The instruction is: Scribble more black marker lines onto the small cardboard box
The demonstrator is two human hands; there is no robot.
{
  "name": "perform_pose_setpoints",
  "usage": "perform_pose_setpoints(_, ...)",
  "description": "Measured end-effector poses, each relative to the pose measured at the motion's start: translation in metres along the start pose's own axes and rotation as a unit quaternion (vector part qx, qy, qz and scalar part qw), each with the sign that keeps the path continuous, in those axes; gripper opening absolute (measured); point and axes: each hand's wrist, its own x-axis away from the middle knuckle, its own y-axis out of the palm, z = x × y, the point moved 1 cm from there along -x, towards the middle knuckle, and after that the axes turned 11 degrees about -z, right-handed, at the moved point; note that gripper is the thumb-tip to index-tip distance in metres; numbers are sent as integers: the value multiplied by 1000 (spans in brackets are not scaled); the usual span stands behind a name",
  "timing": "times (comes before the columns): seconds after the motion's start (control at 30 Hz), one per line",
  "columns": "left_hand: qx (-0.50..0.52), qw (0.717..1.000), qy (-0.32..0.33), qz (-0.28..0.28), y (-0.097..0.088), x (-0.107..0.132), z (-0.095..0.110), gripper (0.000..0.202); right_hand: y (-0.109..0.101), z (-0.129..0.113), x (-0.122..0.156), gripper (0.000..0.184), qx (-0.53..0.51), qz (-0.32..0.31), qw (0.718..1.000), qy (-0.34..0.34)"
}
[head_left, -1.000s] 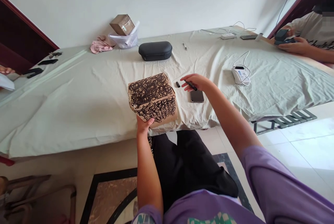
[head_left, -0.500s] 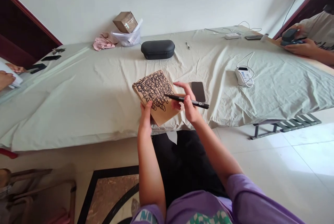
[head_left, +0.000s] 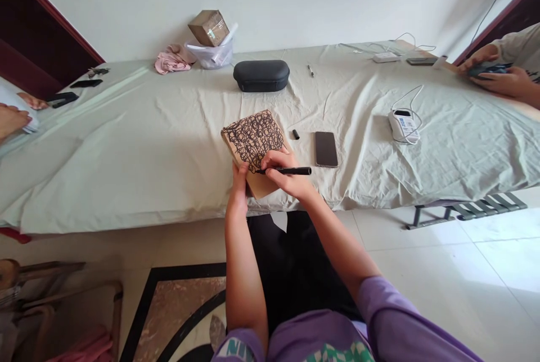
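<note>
My left hand [head_left: 238,190] grips the near left edge of a brown kraft-paper notebook [head_left: 264,185], thumb on top and the other fingers mostly hidden beneath. Dense black looping scribbles cover its upper part, while the strip nearest me is plain brown. In my right hand [head_left: 287,173] is a black marker pen [head_left: 297,171], pinched between thumb and fingers and lying almost level. Its tip is at the lower left edge of the scribbles. A small black pen cap [head_left: 296,134] lies on the cloth just right of the notebook.
On the cloth-covered table [head_left: 126,154] are a phone [head_left: 326,149], a black zip case [head_left: 261,76], a white device with a cord [head_left: 404,126], a small pen [head_left: 311,71] and a plastic tub [head_left: 213,55] with a cardboard box [head_left: 210,27]. Other people's hands show at both sides.
My right hand has turned and moved down and left over the notebook, bringing the marker tip to the lower left of the scribbles. The pen cap now shows.
</note>
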Motion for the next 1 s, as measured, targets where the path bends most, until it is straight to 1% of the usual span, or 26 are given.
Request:
perform_pose_setpoints(0.1, 22, 1000, -5, 1, 0, 1, 1, 89, 1, 2, -1, 6, 32, -10, 999, -14)
perform_pose_setpoints(0.2, 17, 1000, 1, 3, 0, 3, 3, 85, 1, 4, 1, 10, 25, -25, 999, -29)
perform_pose_setpoints(0.27, 14, 1000, -1, 6, 1, 4, 4, 84, 0, 4, 1, 13, 17, -11, 999, -29)
perform_pose_setpoints(0.33, 15, 1000, -3, 7, 3, 4, 4, 84, 0, 4, 1, 10, 28, 8, 999, -28)
perform_pose_setpoints(0.4, 21, 1000, 3, 4, 4, 4, 5, 86, 2, 3, 2, 6, 37, -4, 998, -43)
perform_pose_setpoints(0.47, 21, 1000, 14, 18, 2, 3, 5, 94, 2, 5, 7, 4, -12, -25, 998, -52)
perform_pose_setpoints(0.5, 15, 999, 22, 34, 0, 4, 5, 100, 1, 8, 12, 5, -59, -16, 997, -46)
perform_pose_setpoints(0.53, 3, 998, 33, 51, -4, 4, 6, 107, -2, 12, 18, 10, -111, 15, 993, -33)
perform_pose_setpoints(0.57, -12, 997, 47, 65, -8, 5, 6, 112, -6, 17, 25, 15, -159, 69, 985, -18)
perform_pose_setpoints(0.6, -30, 995, 67, 72, -14, 6, 6, 115, -12, 23, 33, 21, -194, 139, 971, -3)
perform_pose_setpoints(0.67, -67, 989, 118, 61, -24, 8, 5, 114, -29, 37, 49, 28, -207, 278, 938, 16)
perform_pose_setpoints(0.7, -82, 985, 144, 49, -29, 9, 4, 112, -39, 44, 56, 31, -194, 316, 928, 30)
perform_pose_setpoints(0.73, -94, 981, 165, 39, -33, 9, 3, 111, -50, 51, 62, 29, -172, 324, 929, 53)
perform_pose_setpoints(0.77, -105, 977, 181, 30, -36, 10, 0, 111, -59, 57, 68, 25, -148, 308, 936, 84)
perform_pose_setpoints(0.8, -111, 975, 191, 22, -37, 10, -3, 112, -68, 63, 72, 22, -132, 276, 945, 113)
perform_pose_setpoints(0.83, -111, 975, 194, 15, -38, 9, -6, 111, -75, 69, 76, 31, -129, 236, 953, 138)
perform_pose_setpoints(0.9, -93, 977, 191, 3, -36, 7, -13, 109, -84, 77, 81, 64, -159, 155, 961, 166)
perform_pose_setpoints(0.93, -80, 979, 187, -1, -34, 5, -16, 107, -85, 80, 83, 77, -186, 122, 959, 173)
perform_pose_setpoints(0.97, -66, 980, 186, -2, -32, 3, -18, 105, -85, 83, 82, 83, -207, 97, 956, 181)
perform_pose_setpoints(1.0, -54, 981, 185, -2, -31, 2, -20, 104, -83, 85, 81, 84, -214, 82, 954, 193)
